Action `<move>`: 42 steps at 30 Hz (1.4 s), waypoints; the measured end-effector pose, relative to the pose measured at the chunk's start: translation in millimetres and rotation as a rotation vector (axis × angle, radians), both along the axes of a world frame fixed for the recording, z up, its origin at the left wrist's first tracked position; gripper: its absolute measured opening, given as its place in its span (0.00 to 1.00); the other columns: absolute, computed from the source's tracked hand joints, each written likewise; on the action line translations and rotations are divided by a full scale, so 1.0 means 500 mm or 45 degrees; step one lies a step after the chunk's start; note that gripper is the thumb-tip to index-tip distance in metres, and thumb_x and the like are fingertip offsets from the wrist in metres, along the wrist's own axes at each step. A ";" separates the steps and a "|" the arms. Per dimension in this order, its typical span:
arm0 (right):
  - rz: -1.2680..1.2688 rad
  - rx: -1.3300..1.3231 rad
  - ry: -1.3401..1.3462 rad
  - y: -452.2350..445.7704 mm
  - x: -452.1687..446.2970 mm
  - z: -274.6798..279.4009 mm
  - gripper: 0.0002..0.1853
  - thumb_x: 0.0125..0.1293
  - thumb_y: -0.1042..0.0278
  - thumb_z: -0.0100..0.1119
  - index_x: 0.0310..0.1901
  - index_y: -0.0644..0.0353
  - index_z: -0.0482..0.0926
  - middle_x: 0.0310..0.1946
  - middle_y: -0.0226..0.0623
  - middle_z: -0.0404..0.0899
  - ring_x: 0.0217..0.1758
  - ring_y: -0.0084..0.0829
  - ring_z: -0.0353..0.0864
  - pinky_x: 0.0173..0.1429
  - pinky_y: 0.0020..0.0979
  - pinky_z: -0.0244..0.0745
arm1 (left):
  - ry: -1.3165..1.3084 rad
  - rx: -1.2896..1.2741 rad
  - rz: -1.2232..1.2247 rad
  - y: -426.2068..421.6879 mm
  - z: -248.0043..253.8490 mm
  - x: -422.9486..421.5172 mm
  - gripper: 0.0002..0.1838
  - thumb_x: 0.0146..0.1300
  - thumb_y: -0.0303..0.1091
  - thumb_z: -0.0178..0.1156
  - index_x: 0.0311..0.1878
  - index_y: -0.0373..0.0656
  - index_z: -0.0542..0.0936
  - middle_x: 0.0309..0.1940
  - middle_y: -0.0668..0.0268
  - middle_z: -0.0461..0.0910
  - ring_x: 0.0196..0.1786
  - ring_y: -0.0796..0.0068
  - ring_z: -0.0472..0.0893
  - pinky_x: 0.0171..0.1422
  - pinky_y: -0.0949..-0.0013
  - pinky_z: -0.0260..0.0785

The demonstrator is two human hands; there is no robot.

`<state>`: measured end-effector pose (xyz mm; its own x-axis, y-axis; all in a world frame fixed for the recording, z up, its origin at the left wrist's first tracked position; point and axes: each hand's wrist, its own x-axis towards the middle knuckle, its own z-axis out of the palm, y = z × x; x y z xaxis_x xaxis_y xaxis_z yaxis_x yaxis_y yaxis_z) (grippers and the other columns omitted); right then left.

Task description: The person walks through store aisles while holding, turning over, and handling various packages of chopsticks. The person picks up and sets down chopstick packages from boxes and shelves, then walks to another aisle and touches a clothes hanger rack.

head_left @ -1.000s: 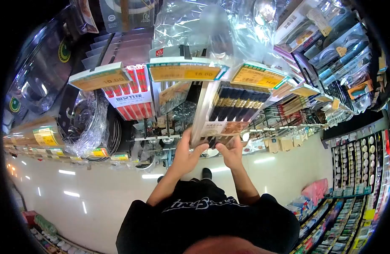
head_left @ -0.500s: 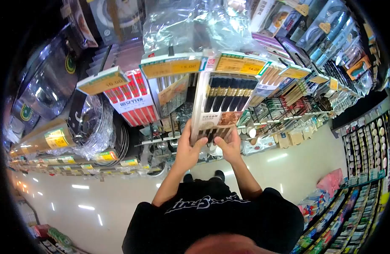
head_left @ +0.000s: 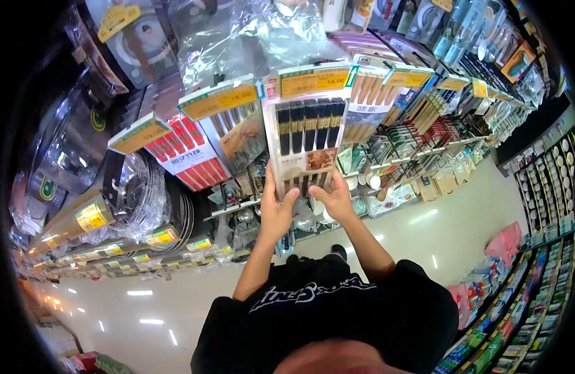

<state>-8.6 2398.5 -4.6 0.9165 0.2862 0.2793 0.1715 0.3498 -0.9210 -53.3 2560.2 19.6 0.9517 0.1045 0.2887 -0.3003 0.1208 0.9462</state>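
A pack of black and gold chopsticks stands nearly upright among the hanging goods, below a yellow price tag. My left hand grips its lower left side, thumb on the front. At the lower right side, my right hand holds the same pack, its thumb also on the front. Fingers behind the pack are hidden. Left of it hang a brown-labelled pack and a pack of red chopsticks. Light wooden chopsticks hang to its right.
Wrapped pans sit on the left shelf. Clear plastic wrapping covers goods above the tags. Kitchen tools hang further right. Another rack and pink bags are across the tiled floor.
The view has swung to the right along the shelf. The pack appears more upright and lines up beneath the 14.00 tag. Both hands have kept hold of it.
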 end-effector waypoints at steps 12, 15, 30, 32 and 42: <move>-0.062 0.041 -0.127 0.009 -0.013 0.043 0.38 0.63 0.65 0.69 0.70 0.64 0.59 0.39 0.27 0.76 0.31 0.16 0.71 0.32 0.19 0.66 | -0.096 -0.012 0.074 -0.023 0.038 -0.022 0.42 0.67 0.27 0.56 0.77 0.33 0.43 0.69 0.57 0.63 0.66 0.70 0.68 0.70 0.69 0.59; -0.088 0.032 -0.121 0.013 0.005 0.035 0.37 0.63 0.67 0.68 0.70 0.63 0.60 0.39 0.27 0.76 0.31 0.16 0.72 0.30 0.19 0.66 | -0.101 0.028 0.094 -0.017 0.036 -0.003 0.41 0.68 0.28 0.56 0.77 0.33 0.44 0.70 0.56 0.63 0.67 0.70 0.67 0.70 0.68 0.59; -0.307 -0.252 -0.219 0.043 0.114 0.059 0.35 0.63 0.74 0.62 0.71 0.65 0.59 0.62 0.39 0.71 0.65 0.29 0.69 0.69 0.31 0.62 | -0.172 0.130 0.331 -0.017 0.017 0.135 0.38 0.68 0.26 0.53 0.76 0.33 0.47 0.74 0.53 0.57 0.73 0.66 0.60 0.76 0.66 0.49; -0.342 -0.343 -0.351 0.046 0.135 0.081 0.39 0.62 0.71 0.64 0.72 0.67 0.56 0.65 0.44 0.68 0.68 0.33 0.67 0.71 0.32 0.59 | -0.186 0.194 0.415 -0.021 -0.003 0.169 0.37 0.69 0.29 0.55 0.76 0.34 0.50 0.75 0.52 0.54 0.75 0.63 0.57 0.77 0.64 0.46; 0.137 -0.836 -0.223 -0.216 0.030 0.093 0.41 0.67 0.52 0.59 0.73 0.68 0.53 0.71 0.54 0.60 0.72 0.45 0.64 0.72 0.38 0.62 | -0.274 0.527 1.210 -0.166 -0.043 0.212 0.32 0.67 0.31 0.58 0.69 0.28 0.57 0.68 0.43 0.56 0.71 0.48 0.56 0.76 0.51 0.47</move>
<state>6.4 2290.4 41.8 0.8309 0.5335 0.1582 0.3325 -0.2481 -0.9099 52.9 2477.0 -2.1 0.4552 0.6344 0.6248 -0.2685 -0.5712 0.7756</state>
